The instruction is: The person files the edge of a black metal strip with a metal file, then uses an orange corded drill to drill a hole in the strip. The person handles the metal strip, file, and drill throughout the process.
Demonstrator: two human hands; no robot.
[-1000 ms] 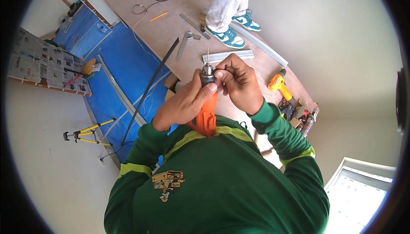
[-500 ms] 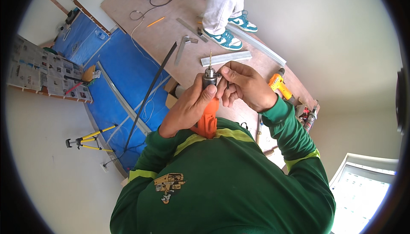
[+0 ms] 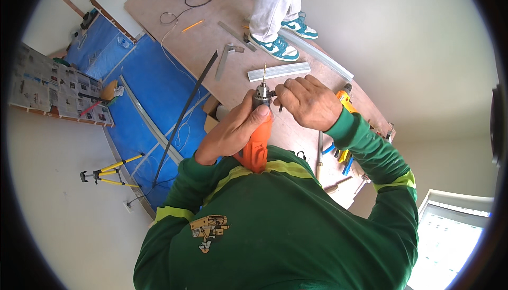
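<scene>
An orange power drill (image 3: 257, 144) points away from my body, a thin drill bit (image 3: 264, 72) standing out of its metal chuck (image 3: 262, 93). My left hand (image 3: 233, 129) is wrapped round the drill just behind the chuck. On the other side, my right hand (image 3: 308, 102) is closed round a small dark chuck key (image 3: 273, 93), whose end meets the side of the chuck. Part of the key is hidden by the fingers. The drill's rear rests close against my green top.
A person in pale trousers and teal shoes (image 3: 279, 49) stands on the board platform (image 3: 233, 4). Metal channel pieces (image 3: 279, 71), a square (image 3: 225, 61) and a pencil (image 3: 192, 25) lie there. A yellow drill (image 3: 345, 99) is at right; a yellow tripod (image 3: 114, 170) stands left of blue sheeting (image 3: 137, 73).
My right hand has turned over, from fingers holding the key with the palm partly showing to a closed grip with the back of the hand up. The left hand keeps its hold.
</scene>
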